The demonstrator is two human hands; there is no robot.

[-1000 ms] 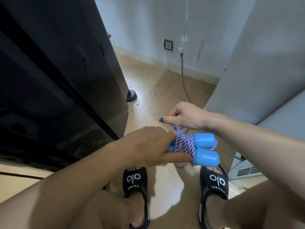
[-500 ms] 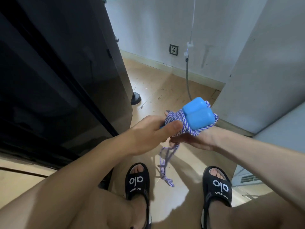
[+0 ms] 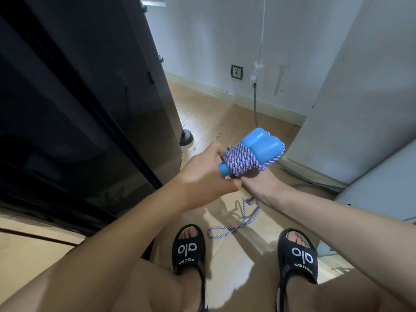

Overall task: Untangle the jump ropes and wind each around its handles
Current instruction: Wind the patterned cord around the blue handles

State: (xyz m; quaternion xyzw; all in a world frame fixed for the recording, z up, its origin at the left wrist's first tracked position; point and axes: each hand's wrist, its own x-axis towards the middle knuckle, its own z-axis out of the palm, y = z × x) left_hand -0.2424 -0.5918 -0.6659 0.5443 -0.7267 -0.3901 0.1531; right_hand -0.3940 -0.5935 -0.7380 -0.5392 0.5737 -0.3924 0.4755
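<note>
A tall glossy black cabinet (image 3: 78, 109) stood at left. The left hand (image 3: 202, 176) gripped the narrow ends of two bright blue plastic handles (image 3: 258, 145). The right hand (image 3: 258, 183) cupped them from below, its grip hidden. Purple-and-white braided rope (image 3: 240, 161) wrapped the handles; its loose tail dangled above the floor.

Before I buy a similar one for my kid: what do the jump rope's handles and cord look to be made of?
The blue handles look like smooth moulded plastic, going by their even colour and soft sheen. The cord looks like braided fibre, probably nylon or cotton: woven white and blue strands, matte, hanging limp.
</note>
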